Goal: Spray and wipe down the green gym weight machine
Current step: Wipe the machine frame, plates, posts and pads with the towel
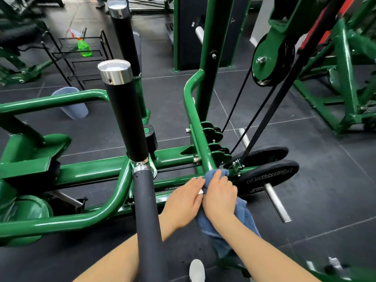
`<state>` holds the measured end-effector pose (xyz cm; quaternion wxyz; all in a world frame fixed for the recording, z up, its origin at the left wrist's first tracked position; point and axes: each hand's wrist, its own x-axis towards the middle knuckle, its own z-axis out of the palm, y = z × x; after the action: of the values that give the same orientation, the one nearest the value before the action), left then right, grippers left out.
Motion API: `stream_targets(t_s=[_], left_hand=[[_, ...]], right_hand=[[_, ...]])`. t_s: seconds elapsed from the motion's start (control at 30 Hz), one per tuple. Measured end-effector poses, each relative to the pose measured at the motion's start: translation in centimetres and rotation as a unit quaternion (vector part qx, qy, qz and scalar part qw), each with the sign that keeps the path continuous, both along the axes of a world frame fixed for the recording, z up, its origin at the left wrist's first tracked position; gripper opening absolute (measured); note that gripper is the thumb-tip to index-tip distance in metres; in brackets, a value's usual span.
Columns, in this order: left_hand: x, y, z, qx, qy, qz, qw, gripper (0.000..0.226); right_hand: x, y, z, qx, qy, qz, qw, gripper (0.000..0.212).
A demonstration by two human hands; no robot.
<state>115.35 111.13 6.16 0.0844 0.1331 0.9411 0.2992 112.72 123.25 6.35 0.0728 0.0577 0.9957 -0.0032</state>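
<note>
Right hand (218,192) grip clenched on blue cloth (242,215) against green frame (195,123); left hand (184,202) released, flat beside it

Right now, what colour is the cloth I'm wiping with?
Blue; the cloth under the right hand shows in the head view.

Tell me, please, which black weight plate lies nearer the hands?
The nearer plate, with white lettering, beside the blue cloth; the other plate sits behind it.
</note>
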Motion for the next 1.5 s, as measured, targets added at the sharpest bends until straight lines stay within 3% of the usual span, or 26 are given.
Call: stream_targets(t_s=[0.23, 0.43, 0.63, 0.8, 1.0, 1.3, 1.4, 1.5], left_hand=[[-1.5, -1.2, -0.2, -0.035, 0.002, 0.003, 0.999, 0.055], [0.0, -0.4, 1.4, -0.057, 0.009, -0.053, 0.997, 0.058], [6.4, 1.0, 1.1, -0.009, -0.009, -0.098, 0.995, 0.062], [10.8, 1.2, -0.2, 0.003, 0.037, -0.167, 0.985, 0.061], [12.7, 2.0, -0.4, -0.03, -0.02, -0.127, 0.991, 0.057], [13.3, 3.7, 1.0, -0.102, -0.07, -0.155, 0.98, 0.061], [13.5, 4.1, 1.0, -0.122, -0.093, -0.167, 0.974, 0.064], [13.2, 4.2, 0.7, -0.117, -0.096, -0.154, 0.976, 0.065]], right_hand=[[-6.5, -0.9, 0.4, -0.055, 0.019, 0.014, 0.998, 0.067], [-2.9, 1.5, 0.4, -0.108, 0.032, 0.05, 0.992, 0.068], [5.2, 3.7, 0.1, -0.043, 0.023, 0.067, 0.997, 0.076], [11.7, 7.5, -0.8, 0.011, 0.018, 0.141, 0.99, 0.097], [15.1, 12.5, 0.8, 0.039, -0.01, 0.177, 0.983, 0.106], [19.8, 13.9, 0.8, 0.101, -0.004, 0.213, 0.972, 0.11], [18.3, 13.0, 0.4, 0.119, 0.024, 0.231, 0.965, 0.105], [16.5, 12.4, 0.0, 0.169, 0.042, 0.314, 0.933, 0.068]])
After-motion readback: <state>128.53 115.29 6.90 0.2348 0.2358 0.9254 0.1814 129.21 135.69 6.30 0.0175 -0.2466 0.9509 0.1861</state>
